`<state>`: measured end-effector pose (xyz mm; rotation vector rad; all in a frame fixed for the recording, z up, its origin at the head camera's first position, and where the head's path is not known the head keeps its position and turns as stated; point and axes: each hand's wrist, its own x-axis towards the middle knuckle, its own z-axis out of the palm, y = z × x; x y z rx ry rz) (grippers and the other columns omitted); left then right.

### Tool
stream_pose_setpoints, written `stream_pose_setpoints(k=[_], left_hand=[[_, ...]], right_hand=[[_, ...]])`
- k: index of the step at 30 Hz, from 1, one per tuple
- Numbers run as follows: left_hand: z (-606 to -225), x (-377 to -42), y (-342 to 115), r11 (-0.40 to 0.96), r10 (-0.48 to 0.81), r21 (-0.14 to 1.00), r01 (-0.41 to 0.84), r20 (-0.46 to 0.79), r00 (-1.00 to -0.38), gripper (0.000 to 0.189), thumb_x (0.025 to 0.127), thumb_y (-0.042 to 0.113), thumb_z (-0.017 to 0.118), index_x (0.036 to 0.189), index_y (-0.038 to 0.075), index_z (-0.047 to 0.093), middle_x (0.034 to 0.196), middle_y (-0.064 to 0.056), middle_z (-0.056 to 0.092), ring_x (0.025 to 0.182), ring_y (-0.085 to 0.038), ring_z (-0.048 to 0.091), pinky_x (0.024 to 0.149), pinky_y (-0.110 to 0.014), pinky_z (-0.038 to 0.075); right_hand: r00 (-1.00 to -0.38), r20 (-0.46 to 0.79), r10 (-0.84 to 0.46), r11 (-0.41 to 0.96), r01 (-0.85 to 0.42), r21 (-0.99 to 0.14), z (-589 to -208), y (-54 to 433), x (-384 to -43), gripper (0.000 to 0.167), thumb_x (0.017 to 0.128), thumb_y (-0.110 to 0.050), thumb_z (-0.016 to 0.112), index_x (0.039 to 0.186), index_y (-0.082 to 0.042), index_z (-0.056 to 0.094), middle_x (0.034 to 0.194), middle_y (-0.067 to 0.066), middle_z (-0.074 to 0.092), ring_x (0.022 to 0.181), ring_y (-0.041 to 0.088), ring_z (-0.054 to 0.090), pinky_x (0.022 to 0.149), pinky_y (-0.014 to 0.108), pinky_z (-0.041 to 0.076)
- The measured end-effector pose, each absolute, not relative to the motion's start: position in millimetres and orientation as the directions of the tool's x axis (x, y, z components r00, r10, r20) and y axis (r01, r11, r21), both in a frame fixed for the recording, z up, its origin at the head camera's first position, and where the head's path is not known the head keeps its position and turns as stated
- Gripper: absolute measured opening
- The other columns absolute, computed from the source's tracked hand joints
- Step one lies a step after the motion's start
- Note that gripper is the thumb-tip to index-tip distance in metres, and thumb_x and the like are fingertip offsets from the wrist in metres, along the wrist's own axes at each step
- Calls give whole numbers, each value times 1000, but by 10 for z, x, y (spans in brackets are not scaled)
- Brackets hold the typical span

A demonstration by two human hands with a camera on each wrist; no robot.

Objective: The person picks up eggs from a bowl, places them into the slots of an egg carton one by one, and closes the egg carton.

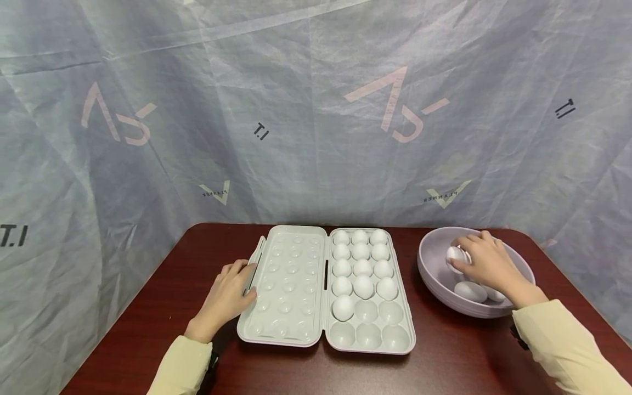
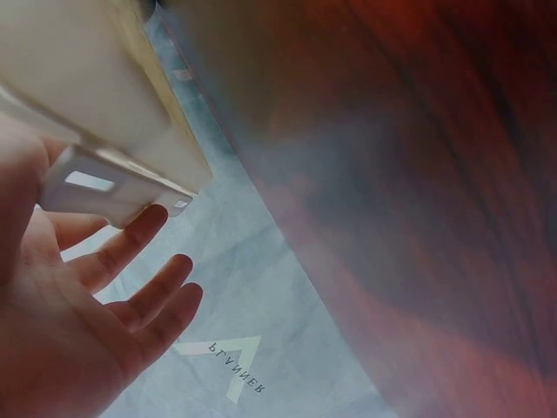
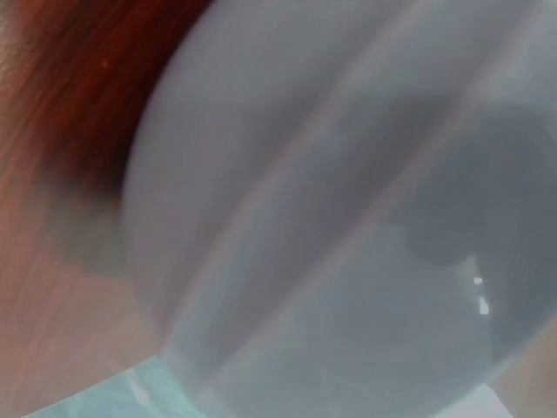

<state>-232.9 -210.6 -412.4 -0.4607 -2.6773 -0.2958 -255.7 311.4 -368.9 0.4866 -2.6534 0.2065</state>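
An egg box (image 1: 282, 285) lies opened flat, its lid half on the left and its tray half (image 1: 367, 336) on the right. White eggs (image 1: 364, 287) fill the tray's back rows, and one egg (image 1: 343, 308) sits at the left of a nearer row. My left hand (image 1: 228, 293) rests at the lid's left edge beside the latch flap (image 2: 117, 185), fingers loosely spread. Over the mauve bowl (image 1: 428, 274), my right hand (image 1: 486, 262) grips a white egg (image 1: 455, 257). More eggs (image 1: 470, 292) lie in the bowl below. The right wrist view shows only the bowl's blurred outer wall (image 3: 287, 200).
Everything stands on a dark red wooden table (image 1: 163, 307). A grey printed cloth (image 1: 306, 137) hangs behind its back edge. The bowl stands near the table's right side, apart from the egg box.
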Motion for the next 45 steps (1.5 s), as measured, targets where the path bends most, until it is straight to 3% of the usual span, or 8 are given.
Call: stream_pose_setpoints(k=[9,21,29,37,45], left_hand=[[-4140,-2343,-2109,923,277,133,361,422,-863,47,75,15,63,120,4,58,117,-15,53,105,-41,49,79,-51,43],[-4131,-2363,-2097,919,276,152,363,409,-870,49,74,13,63,121,3,57,117,-16,51,106,-40,48,80,-50,42],[-4116,-2361,-2086,915,277,163,369,412,-868,49,73,12,64,121,2,57,116,-17,51,105,-41,48,79,-50,42],[-4117,-2353,-2089,917,270,172,359,395,-878,49,73,13,63,121,2,57,117,-17,50,107,-41,47,81,-50,41],[-4118,-2369,-2086,920,268,166,355,393,-880,51,72,13,63,122,2,56,117,-17,50,107,-41,48,81,-50,42]], right_hand=[[-773,531,-346,898,-437,-51,-3586,2987,-2525,30,72,-25,73,95,-8,62,98,13,65,92,32,48,70,47,33],[-616,666,-420,823,-568,-6,-3450,2660,-2463,32,67,-20,76,92,-7,62,88,7,65,89,28,49,72,42,32],[-552,688,-471,750,-661,-17,-3471,2398,-2381,35,66,-16,76,95,-5,61,90,5,64,91,26,49,77,41,32],[-506,673,-539,695,-719,16,-3581,2165,-2308,38,68,-20,75,102,-8,63,92,1,61,91,20,49,74,39,35],[-435,672,-599,620,-783,45,-3732,1987,-2259,34,69,-23,74,98,-10,64,92,-3,61,92,18,49,77,38,37]])
